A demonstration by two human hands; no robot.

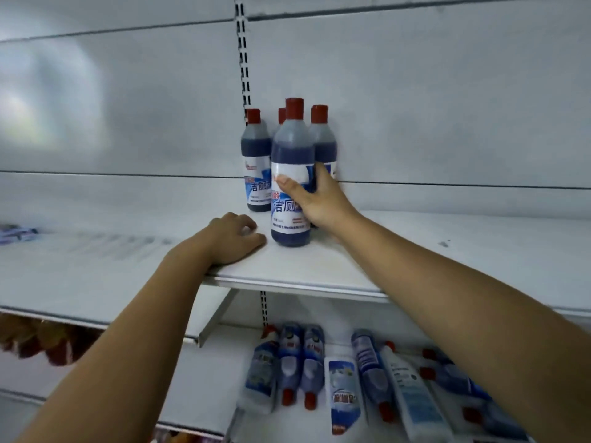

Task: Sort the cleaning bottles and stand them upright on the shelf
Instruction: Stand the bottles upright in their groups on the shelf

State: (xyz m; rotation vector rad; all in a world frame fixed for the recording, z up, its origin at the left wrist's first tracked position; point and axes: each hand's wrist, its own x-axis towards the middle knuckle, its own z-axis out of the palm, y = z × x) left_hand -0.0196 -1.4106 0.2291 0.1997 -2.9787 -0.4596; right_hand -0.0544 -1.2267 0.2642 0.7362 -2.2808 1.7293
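Note:
Several blue cleaning bottles with red caps stand upright on the white upper shelf [415, 251]. My right hand [315, 199] grips the front bottle [291, 155] around its label, thumb across the front, and the bottle stands on the shelf. Behind it stand a left bottle [256, 161], a right bottle [321, 135] and one more that is mostly hidden. My left hand [232, 238] rests on the shelf just left of the front bottle, fingers loosely curled, holding nothing.
On the lower shelf [204, 394] several bottles lie on their sides, among them blue ones with red caps [311, 369] and white ones [343, 388]. A slotted metal upright [243, 59] runs up the back wall. Orange goods [41, 340] sit at lower left.

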